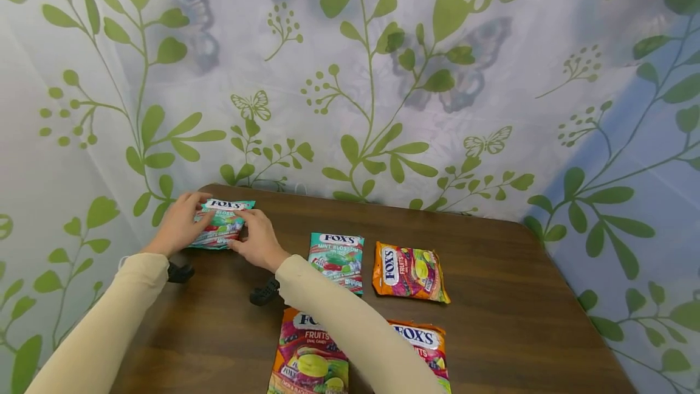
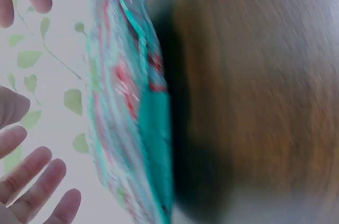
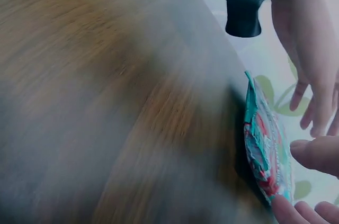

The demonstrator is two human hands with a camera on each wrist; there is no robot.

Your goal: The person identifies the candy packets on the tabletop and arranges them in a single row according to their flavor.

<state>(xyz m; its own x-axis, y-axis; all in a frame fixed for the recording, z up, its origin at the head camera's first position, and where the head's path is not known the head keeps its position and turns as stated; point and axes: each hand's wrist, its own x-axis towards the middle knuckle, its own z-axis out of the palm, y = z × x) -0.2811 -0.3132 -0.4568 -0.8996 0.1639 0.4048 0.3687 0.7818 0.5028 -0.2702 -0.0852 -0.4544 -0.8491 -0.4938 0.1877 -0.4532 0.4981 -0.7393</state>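
Observation:
A teal Fox's mint candy bag [image 1: 223, 222] lies face up at the back left of the table. Over its left side is my left hand [image 1: 177, 227], with fingertips reaching its upper edge. At the bag's right side is my right hand [image 1: 260, 237], thumb toward the near corner and fingers by the printed front. In the left wrist view the same teal bag [image 2: 127, 102] is seen edge-on, with spread fingers apart from it. From the right wrist view, one right fingertip [image 3: 283, 211] overlaps the bag's edge. Neither hand curls round the bag.
Another teal mint bag [image 1: 336, 263] and an orange Fox's fruits bag [image 1: 410, 273] lie mid-table. Two more fruits bags lie nearer, one large [image 1: 312, 360] and one [image 1: 432, 351] partly behind my right forearm. A leaf-patterned curtain [image 1: 350, 108] hangs behind the brown table [image 1: 492, 297].

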